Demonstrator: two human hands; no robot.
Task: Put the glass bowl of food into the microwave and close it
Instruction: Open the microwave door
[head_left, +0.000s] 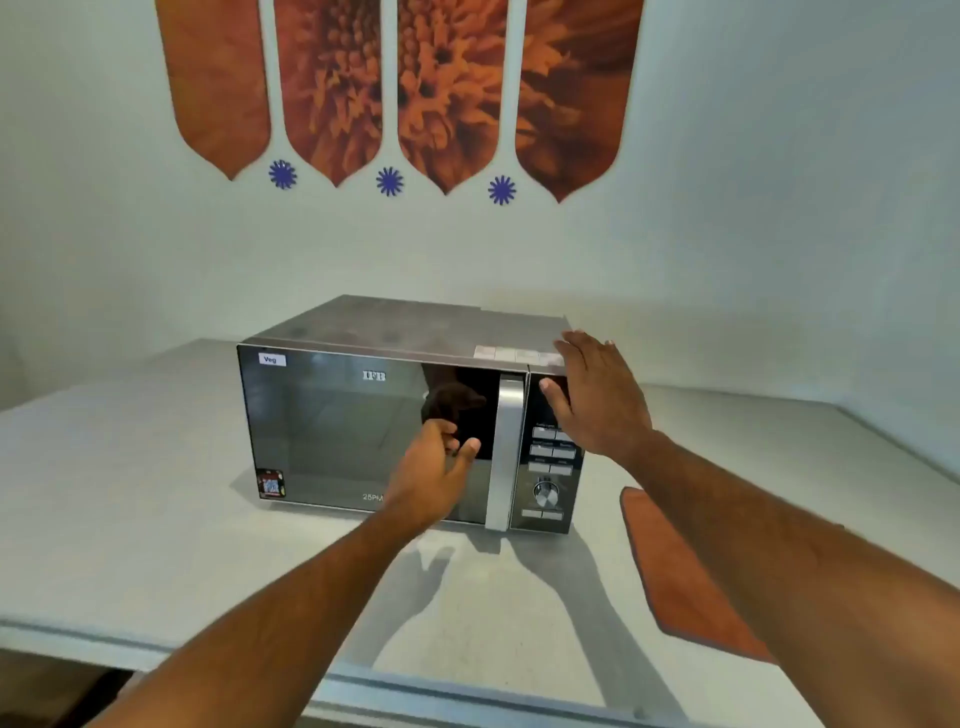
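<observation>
Resting flat, open right hand (597, 400) lay against upper right corner of silver microwave with mirrored glass door (374, 431), palm over top of control panel (550, 457), holding nothing. Left hand (436, 467), fingers loosely curled and empty, hovered in front of shut door, just left of vertical silver door handle (506, 452). Glass bowl of food not visible; mirrored door hid interior. Orange cloth mat (685, 577) lay on pale grey counter (130, 493), below right forearm.
</observation>
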